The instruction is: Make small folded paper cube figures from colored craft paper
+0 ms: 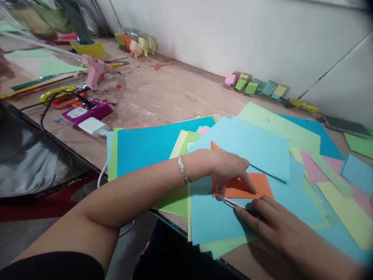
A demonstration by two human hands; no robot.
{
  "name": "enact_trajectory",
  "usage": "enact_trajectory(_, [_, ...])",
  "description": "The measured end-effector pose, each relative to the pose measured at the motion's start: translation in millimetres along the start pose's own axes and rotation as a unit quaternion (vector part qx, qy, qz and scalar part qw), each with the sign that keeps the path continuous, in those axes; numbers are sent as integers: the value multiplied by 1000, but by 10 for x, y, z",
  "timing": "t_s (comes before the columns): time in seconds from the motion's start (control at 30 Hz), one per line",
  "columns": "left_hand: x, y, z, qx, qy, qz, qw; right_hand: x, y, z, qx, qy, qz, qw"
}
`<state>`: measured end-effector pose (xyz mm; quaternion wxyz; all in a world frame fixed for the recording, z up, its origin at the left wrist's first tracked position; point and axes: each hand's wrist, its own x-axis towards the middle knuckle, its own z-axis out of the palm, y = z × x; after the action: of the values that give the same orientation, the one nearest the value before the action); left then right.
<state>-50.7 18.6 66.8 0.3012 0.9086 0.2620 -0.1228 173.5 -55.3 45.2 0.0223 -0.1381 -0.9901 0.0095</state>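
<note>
Where the worktop's left side shows, a pink plastic glue gun (pixel 94 72) lies beyond a purple rectangular device (pixel 87 111), with a white plastic plug (pixel 93 127) at its near end. Farther right, a deep-blue paper sheet (pixel 145 146) lies behind the left forearm. The left hand (pixel 230 167), its thumb and fingers spread apart, presses a folded orange paper piece (pixel 263 184) onto light-blue paper sheets (pixel 210 221). At the orange piece's near edge, the right hand (pixel 266 217) grips a slim silver metal tool (pixel 233 203), fingers closed around it. A pale-yellow paper strip (pixel 346 216) lies farther right.
</note>
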Motion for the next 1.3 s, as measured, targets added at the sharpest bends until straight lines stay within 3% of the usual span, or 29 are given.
enact_trajectory(0.33, [-49,-54,18,-7,27,19,999,-57,-10,62,6,-22,7,1000])
enact_trajectory(0.73, [-54,7,-25,-5,-3,-14,1000,105,-47,41,-5,19,-16,1000])
enact_trajectory(0.9, [-56,-13,2,-8,12,-5,1000,46,-199,70,41,29,22,999])
enact_trajectory(1.0, [-83,-31,30,-11,24,0,1000,-90,-190,-22,41,31,44,998])
enact_trajectory(1.13, [-156,-41,-11,-30,29,27,999,-523,71,-178,-30,134,223,965])
enact_trajectory(1.23, [-184,-7,-75,-83,37,12,996,-969,319,-155,-112,161,331,923])
enact_trajectory(1.3, [-170,31,-91,-105,99,-12,989,-1208,453,-84,-108,108,342,927])
